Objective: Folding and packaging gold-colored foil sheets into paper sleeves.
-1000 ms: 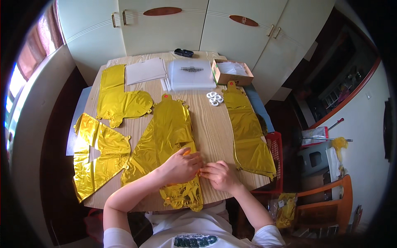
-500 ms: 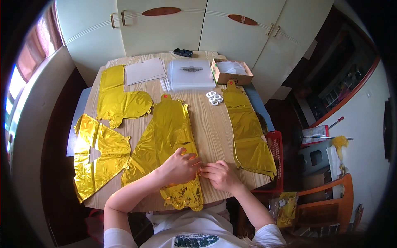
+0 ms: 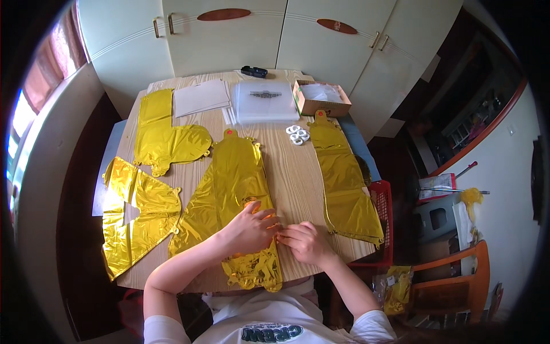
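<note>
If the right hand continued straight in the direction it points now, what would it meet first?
Probably the left hand, over the gold foil piece; whether the right hand touches either is unclear.

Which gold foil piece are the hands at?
The middle foil piece, crumpled at its near end: left hand over it, right hand at its right edge. No hand touches the others.

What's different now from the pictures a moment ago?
Just a little! The left hand has lifted or shifted slightly toward the table's far side. I can't see anything newly grabbed or let go. The right hand, gold foil piece under the left hand and white rings look about the same.
</note>
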Demonstrator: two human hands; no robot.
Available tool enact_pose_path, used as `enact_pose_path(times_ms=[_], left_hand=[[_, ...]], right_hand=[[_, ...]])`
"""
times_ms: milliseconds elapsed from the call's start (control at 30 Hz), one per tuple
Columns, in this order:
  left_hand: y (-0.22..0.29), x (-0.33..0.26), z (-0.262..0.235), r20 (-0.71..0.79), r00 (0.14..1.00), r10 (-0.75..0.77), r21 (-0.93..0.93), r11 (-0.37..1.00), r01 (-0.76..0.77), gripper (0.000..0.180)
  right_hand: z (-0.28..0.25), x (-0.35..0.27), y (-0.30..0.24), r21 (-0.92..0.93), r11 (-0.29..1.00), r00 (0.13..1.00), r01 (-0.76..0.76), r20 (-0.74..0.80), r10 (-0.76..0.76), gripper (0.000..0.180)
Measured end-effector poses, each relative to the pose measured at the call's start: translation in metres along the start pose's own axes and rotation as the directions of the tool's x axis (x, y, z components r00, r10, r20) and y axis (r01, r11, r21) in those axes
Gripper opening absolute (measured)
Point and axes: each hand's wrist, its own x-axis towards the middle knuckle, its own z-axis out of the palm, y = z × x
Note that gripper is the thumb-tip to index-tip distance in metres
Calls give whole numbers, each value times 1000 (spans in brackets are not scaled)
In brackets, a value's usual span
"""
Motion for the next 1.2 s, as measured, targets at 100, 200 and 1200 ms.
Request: enact_pose_path(times_ms=[100, 200, 1200], left_hand=[[0, 0, 1, -40, 999, 7, -4, 1000, -7, 27], [0, 0, 3, 135, 990, -44, 34, 999, 40, 33], [-27, 18, 12, -36, 988, -151, 108, 982, 154, 29]], right_hand=[[-1, 1, -1, 8, 1000, 1000, -7, 2, 7, 19], [-2, 1, -1, 10, 1000, 1000, -13, 8, 13, 18], [-4, 7, -2, 43, 999, 999, -31, -8, 31, 13]])
